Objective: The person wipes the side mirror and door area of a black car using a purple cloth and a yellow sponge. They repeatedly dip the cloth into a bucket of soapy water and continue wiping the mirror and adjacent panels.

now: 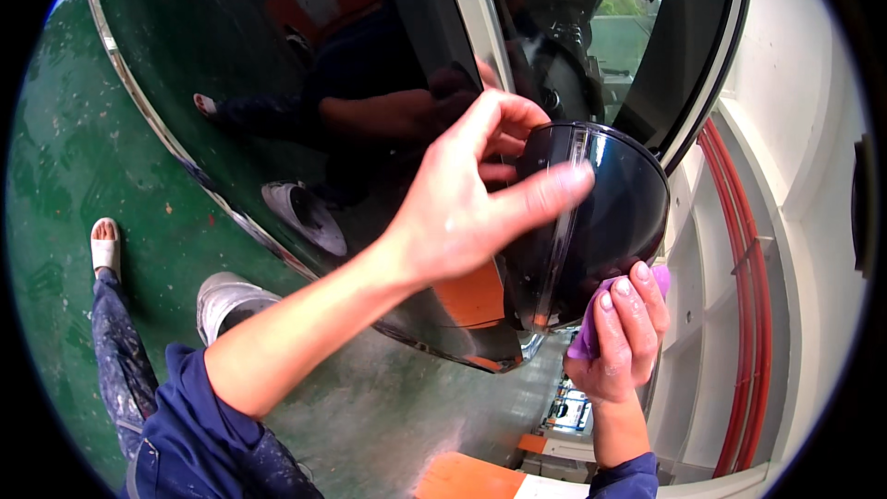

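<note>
My left hand (462, 203) is at a glossy black side mirror housing (624, 194) on a dark vehicle, fingers curled round its upper left edge, the blurred thumb across its face beside a clear vertical strip. My right hand (628, 333) holds a purple pad or cloth (582, 342) at the housing's lower right, fingertips pinched over it. Behind both hands are the glossy body panel (370, 157), which reflects my arm and leg, and a side window (628, 55).
A white bucket (217, 300) stands on the green floor (111, 148) beside my foot in a white sandal (105, 238). Red pipes (739, 296) run along the white wall (795, 83) at right. An orange and white object (471, 476) lies at the bottom.
</note>
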`<state>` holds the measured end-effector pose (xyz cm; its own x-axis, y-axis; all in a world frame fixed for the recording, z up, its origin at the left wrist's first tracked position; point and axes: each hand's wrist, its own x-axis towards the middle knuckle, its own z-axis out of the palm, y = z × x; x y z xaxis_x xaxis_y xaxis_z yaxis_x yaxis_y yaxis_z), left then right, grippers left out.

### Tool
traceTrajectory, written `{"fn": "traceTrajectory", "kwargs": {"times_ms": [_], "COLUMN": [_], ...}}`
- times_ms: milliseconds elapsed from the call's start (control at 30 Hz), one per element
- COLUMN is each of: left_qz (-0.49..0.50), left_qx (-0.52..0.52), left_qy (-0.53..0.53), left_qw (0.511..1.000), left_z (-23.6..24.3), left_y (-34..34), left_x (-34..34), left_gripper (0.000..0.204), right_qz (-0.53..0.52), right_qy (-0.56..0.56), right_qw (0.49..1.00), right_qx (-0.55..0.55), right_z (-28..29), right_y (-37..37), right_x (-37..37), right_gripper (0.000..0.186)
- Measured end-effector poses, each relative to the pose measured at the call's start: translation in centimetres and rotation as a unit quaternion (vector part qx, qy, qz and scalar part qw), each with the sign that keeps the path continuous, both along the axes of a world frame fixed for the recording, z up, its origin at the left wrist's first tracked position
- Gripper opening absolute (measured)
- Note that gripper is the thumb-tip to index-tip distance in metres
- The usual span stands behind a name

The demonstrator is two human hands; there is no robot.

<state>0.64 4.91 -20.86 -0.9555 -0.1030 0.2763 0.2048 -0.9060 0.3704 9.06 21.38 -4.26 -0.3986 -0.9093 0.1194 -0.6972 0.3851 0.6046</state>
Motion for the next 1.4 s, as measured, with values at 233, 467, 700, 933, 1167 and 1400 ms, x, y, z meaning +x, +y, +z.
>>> {"fn": "traceTrajectory", "kwargs": {"times_ms": [233, 467, 700, 933, 1167, 1400], "left_qz": [-0.033, -0.057, -0.076, -0.02, -0.068, -0.107], "left_qx": [0.039, 0.049, 0.061, 0.048, 0.056, 0.063], "left_qy": [0.038, 0.051, 0.056, 0.059, 0.059, 0.067], "left_qw": [0.998, 0.996, 0.994, 0.997, 0.994, 0.99], "left_z": [-0.4, -0.8, 0.1, 0.5, 0.4, 0.2], "left_y": [-0.6, -0.9, -0.4, -0.8, -0.7, -0.6], "left_x": [-1.4, -1.6, -1.3, -1.1, -1.2, -1.0], "left_gripper": [0.028, 0.027, 0.025, 0.024, 0.023, 0.022], "right_qz": [0.033, -0.034, 0.045, 0.01, 0.012, 0.039], "right_qy": [0.027, 0.028, 0.067, 0.103, 0.163, 0.16], "right_qw": [0.997, 0.997, 0.991, 0.989, 0.973, 0.967], "right_qx": [0.066, 0.07, 0.103, 0.102, 0.164, 0.196], "right_z": [1.8, 0.5, 1.2, 0.8, 0.9, 1.8], "right_y": [1.6, -1.7, 1.6, -1.1, -2.9, -1.1], "right_x": [-1.7, -1.3, -0.1, 0.1, -0.1, 0.1], "right_gripper": [0.038, 0.032, 0.03, 0.029, 0.026, 0.029]}}
